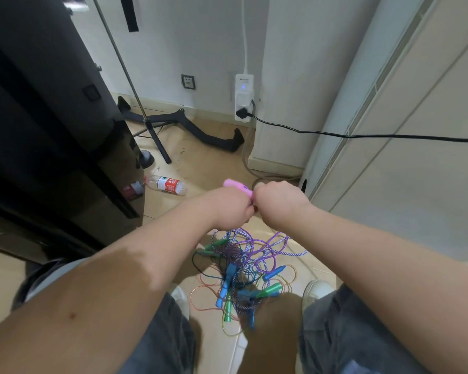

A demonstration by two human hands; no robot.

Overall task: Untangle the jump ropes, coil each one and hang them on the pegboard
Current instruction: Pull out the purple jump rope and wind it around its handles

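Note:
A tangled heap of jump ropes [243,268] lies on the tiled floor between my feet, with purple, blue-white braided and orange cords and several blue and green handles. My left hand [231,206] and my right hand [277,202] are raised above the heap, fists side by side. A pink handle [235,184] sticks out above my left hand and reaches to my right hand. Purple cord [237,232] hangs from under my hands down into the heap. Which fingers hold which part is hidden.
A black cabinet [52,130] stands at the left. A plastic bottle [168,184] lies on the floor beside it. A stand's legs [189,125] spread near the wall. A power strip [243,98] with a black cable [362,135] hangs on the wall. White panels [403,117] rise at the right.

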